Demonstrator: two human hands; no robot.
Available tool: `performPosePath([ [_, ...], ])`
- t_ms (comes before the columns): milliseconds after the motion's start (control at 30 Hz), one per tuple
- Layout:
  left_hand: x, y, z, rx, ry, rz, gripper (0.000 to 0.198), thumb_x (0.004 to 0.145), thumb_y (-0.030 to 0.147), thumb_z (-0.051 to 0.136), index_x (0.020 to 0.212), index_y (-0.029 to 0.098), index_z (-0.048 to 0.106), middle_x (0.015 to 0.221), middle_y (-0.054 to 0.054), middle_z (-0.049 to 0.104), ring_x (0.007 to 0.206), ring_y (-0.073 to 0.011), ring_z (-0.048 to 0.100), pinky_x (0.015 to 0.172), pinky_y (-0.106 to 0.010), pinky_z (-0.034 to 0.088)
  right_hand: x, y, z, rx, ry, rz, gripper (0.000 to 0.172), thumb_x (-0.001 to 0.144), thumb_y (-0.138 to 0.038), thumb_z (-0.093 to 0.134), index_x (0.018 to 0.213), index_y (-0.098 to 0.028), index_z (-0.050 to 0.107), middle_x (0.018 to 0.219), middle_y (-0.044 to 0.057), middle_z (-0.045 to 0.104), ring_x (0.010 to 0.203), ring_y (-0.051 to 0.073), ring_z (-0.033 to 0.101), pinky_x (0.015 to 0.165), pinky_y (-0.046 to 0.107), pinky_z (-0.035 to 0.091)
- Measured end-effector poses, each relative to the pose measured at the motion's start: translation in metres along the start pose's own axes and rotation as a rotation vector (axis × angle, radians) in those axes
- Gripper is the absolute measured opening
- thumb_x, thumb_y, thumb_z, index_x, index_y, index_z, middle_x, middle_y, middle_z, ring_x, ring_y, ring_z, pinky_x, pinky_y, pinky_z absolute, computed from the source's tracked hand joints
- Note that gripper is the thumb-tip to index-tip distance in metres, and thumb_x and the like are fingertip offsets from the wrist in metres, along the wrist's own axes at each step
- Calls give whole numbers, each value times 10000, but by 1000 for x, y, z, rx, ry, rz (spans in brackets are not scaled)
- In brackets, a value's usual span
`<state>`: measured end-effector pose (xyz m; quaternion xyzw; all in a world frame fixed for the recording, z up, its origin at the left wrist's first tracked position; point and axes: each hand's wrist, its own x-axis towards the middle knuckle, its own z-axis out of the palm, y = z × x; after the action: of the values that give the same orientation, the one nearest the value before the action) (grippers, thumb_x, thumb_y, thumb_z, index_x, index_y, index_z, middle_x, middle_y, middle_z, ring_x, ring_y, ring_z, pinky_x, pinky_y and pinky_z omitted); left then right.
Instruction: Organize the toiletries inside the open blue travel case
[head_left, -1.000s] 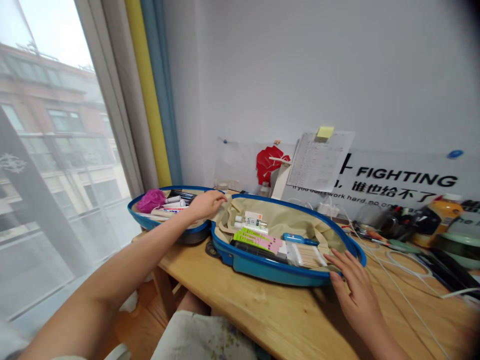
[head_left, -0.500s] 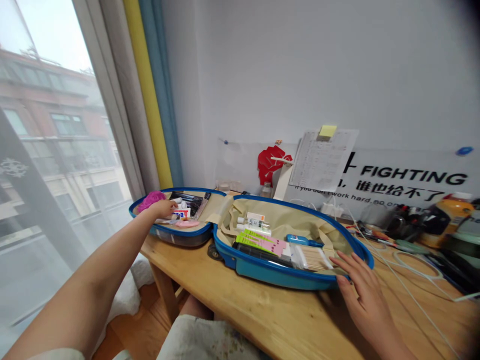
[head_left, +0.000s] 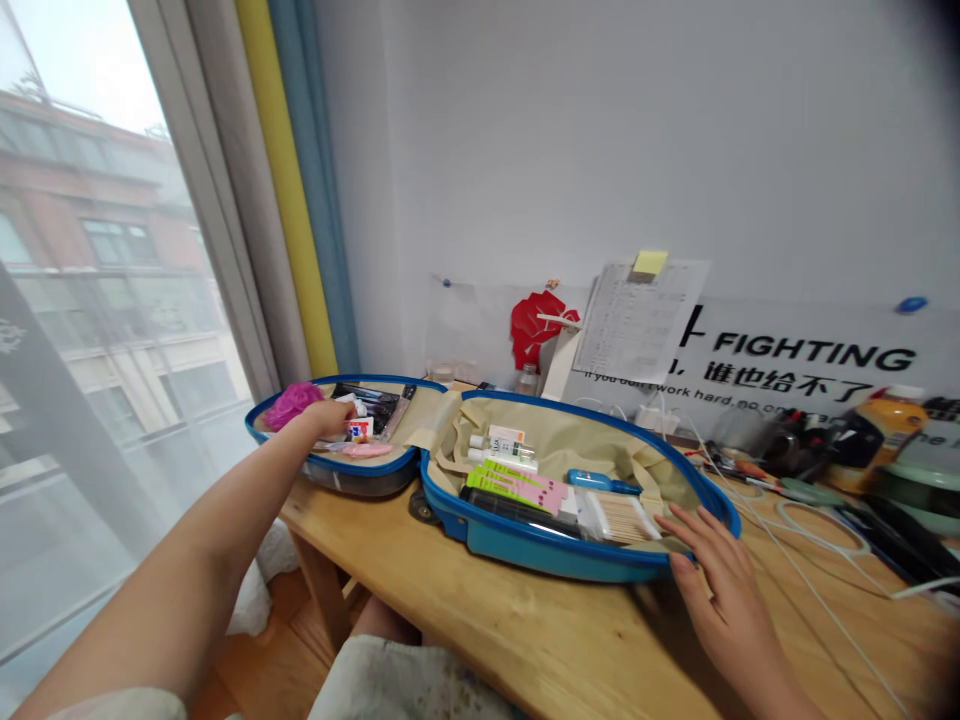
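The left hand [head_left: 327, 420] curls over small boxed toiletries [head_left: 360, 430] in the open blue hard-shell suitcase [head_left: 540, 555], grip unclear; the right hand [head_left: 712, 590] lies open on its rim, and pressing there could tip it off the pale wooden desk [head_left: 480, 625]

Bright window [head_left: 97, 250], yellow-blue curtains [head_left: 289, 190], pale grey wall [head_left: 600, 150], wooden desk [head_left: 480, 620], wooden floor [head_left: 281, 590]

A wooden table [head_left: 517, 640] is covered by an open blue suitcase [head_left: 540, 555] left of centre, with white cables [head_left: 821, 537] and a yellow bottle [head_left: 877, 440] placed at far right.
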<state>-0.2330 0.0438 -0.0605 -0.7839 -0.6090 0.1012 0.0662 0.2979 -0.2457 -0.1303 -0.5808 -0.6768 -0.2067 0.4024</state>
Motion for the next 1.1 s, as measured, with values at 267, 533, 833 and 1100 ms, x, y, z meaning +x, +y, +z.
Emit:
performPosePath([
  [267,-6,5,-5,-23,43,18,323,719,292,537,1017,277,659,1142,-57,666,1031,-249,605,873,-317,432,1,-1,-1,-8,5,-3,365,900,-409,376,1123,-226,600,1209,92,609,1260,295,455,963,519,433],
  [533,-19,-4,-13,-89,99,-74,299,796,355,479,1043,244,604,1043,-66,697,935,-242,638,747,-280,451,2,-4,-2,9,-6,38,387,895,-444,363,1096,-233,617,1202,81,615,1256,291,457,972,509,424],
  [833,-24,42,-81,-513,520,43,329,849,417,427,1067,198,540,1065,-44,668,960,-191,620,823,-266,452,0,-3,1,24,12,20,381,900,-438,368,1108,-231,612,1196,81,616,1261,286,449,976,516,417],
  [1100,-13,210,-157,-611,505,634,270,858,360,490,1063,198,556,1017,-23,664,882,-159,626,807,-261,454,1,-4,-1,37,-3,3,367,902,-420,383,1134,-232,596,1215,86,604,1256,285,450,977,524,419],
])
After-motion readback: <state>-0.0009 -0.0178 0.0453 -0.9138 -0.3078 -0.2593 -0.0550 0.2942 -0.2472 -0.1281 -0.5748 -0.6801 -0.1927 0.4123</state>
